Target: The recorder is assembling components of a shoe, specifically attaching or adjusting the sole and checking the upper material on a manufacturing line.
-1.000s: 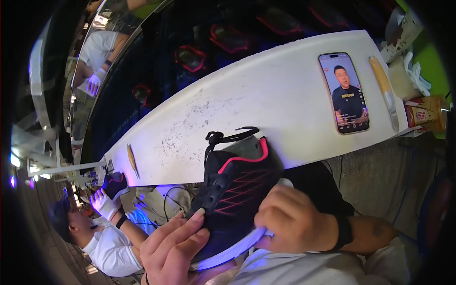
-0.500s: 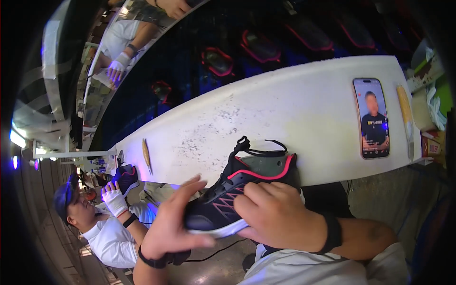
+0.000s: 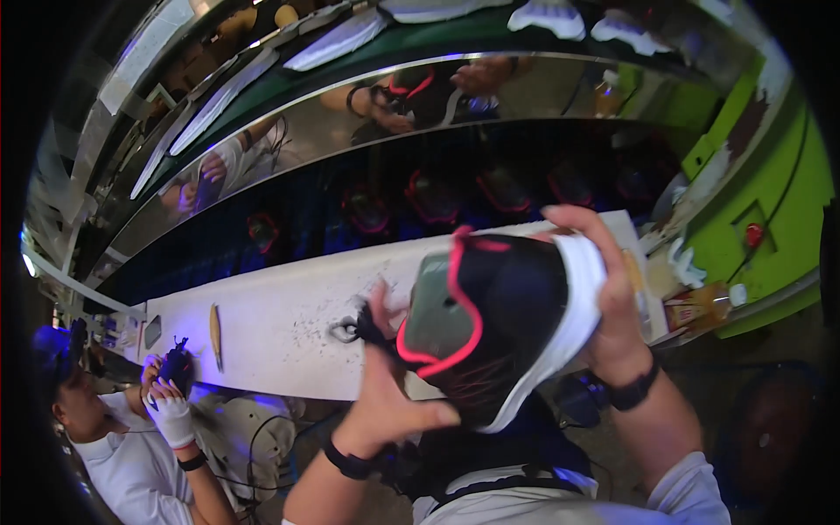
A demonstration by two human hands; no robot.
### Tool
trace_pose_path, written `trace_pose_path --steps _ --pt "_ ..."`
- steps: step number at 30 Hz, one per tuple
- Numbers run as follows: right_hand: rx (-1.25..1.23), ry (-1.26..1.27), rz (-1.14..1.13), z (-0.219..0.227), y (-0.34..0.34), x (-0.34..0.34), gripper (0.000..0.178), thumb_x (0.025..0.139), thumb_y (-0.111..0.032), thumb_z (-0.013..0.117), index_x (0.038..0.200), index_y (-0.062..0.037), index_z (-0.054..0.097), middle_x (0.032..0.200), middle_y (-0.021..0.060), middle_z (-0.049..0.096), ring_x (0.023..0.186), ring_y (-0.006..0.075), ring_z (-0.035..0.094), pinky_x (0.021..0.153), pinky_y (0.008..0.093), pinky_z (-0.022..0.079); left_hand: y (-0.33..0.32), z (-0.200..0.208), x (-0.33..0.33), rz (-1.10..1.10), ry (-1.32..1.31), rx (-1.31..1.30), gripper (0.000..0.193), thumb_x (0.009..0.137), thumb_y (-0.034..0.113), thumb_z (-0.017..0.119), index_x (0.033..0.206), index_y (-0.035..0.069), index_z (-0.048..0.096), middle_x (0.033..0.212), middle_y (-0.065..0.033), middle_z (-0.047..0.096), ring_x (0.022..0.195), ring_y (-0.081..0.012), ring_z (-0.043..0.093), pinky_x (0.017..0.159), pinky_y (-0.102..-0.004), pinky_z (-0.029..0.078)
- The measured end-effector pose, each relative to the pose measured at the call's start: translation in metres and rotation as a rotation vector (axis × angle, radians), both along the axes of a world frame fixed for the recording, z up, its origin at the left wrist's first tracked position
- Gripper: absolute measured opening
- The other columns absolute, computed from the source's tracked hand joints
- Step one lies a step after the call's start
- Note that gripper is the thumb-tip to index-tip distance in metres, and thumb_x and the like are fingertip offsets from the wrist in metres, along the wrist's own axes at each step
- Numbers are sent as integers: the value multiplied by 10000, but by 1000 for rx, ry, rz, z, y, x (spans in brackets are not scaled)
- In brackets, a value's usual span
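Since the frame half a second back, the black sneaker has come up and swung round: it lay lengthwise over the table's near edge, and now its collar faces left and its white sole faces right. From my remote seat I place it held in the air, near the middle of the view, over the near edge of the white tabletop.

Right hand: clamped on the sneaker from the sole side, fingers hooked over its far edge. Left hand: thumb and fingers spread well apart beside the black laces; the thumb tip overlaps the dark upper, though I cannot tell whether it presses. Grey last inside the opening, bordered by pink collar trim.

Tabletop, left part: slim wooden-handled tool. Behind the table, a row of pink-edged shoes in shadow; higher, pale soles on a green belt. Far right, amber bottle near a lime-green panel. At left, I note a co-worker in white holding a dark shoe, one hand gloved.
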State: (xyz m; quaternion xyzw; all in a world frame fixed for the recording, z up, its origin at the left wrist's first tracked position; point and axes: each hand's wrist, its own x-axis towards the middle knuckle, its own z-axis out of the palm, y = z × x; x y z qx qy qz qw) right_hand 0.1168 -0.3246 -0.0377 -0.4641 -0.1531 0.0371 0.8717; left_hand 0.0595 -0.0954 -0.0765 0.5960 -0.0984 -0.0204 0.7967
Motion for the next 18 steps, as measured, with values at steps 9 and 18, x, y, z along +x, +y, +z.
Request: trace_pose_path --steps 9,18 --pt "-301 -108 189 -9 44 11 1074 874 -846 353 1595 -65 205 1509 177 367 1384 243 386 1171 387 279 19 103 46 -110 -186 1038 813 559 257 982 1173 -55 551 846 -170 710 824 -292 742 741 -353 575" --pt "-418 -158 -163 -6 60 7 672 958 -506 636 1367 11 503 1080 116 648 1027 178 611 902 313 480 12 108 40 -57 -219 1138 825 530 245 993 1161 -55 555 866 -195 712 820 -286 743 744 -347 577"
